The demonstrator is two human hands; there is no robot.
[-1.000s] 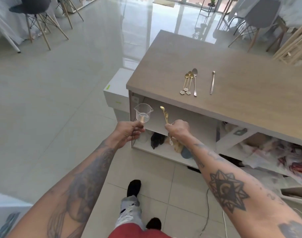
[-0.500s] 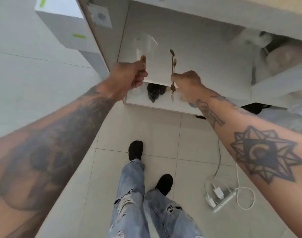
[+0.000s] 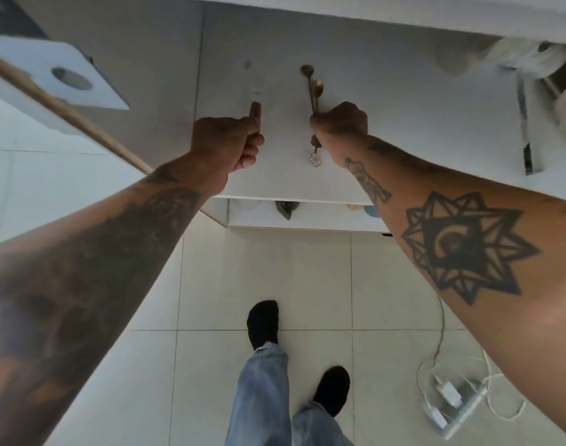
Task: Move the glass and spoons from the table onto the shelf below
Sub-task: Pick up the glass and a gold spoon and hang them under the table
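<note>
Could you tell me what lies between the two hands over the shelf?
Nothing: in the head view, only bare white shelf shows between the left hand and right hand.

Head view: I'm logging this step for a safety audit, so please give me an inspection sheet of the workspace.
Surface: white shelf inside the unit, bare where visible.
Job's things: two gold spoons held over the shelf; glass barely discernible, only its wooden handle shows.
Clutter: dark items on the lower level; white bundle at upper right.
Grippers: left hand closed on the handle; right hand closed on the spoons.
Cables: white cord and adapters on the floor tiles.
Surroundings: white box at left; person's socked feet.
</note>
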